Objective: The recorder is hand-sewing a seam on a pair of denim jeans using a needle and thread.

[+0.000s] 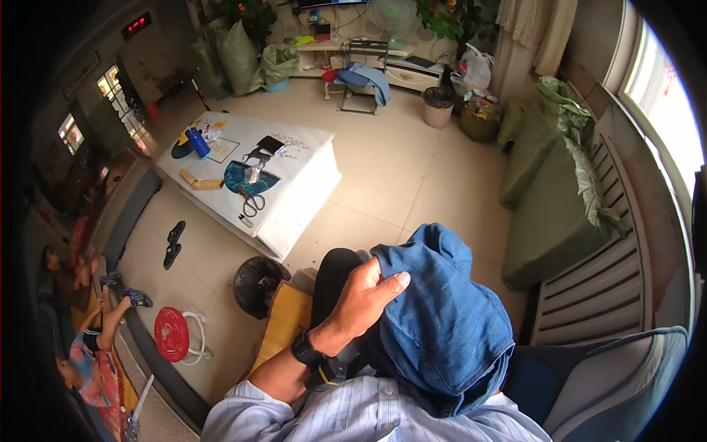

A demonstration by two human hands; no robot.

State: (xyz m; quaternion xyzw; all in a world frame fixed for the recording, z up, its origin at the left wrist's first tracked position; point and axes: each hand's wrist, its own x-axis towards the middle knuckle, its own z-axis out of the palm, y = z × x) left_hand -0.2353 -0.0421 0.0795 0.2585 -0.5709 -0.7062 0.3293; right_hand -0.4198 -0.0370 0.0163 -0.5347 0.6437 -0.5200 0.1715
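A blue denim garment (449, 317) is bunched up in front of my chest, its folds rising to a rounded top and a seamed edge showing at its lower right. My left hand (364, 291) pinches its upper left part, with the thumb on top and the fingers behind the cloth. On that wrist is a black watch (304, 348). My right hand does not show; the denim covers the place where my right forearm would come in. What kind of garment it is, I cannot make out.
A white-covered table (317, 158) at the left bears scissors (252, 202) and a blue bottle (197, 142). Nearby are a black bin (254, 283) and a red stool (171, 334). Green wrapped bundles (549, 214) line the right wall. Another person (88, 368) lies at the far left.
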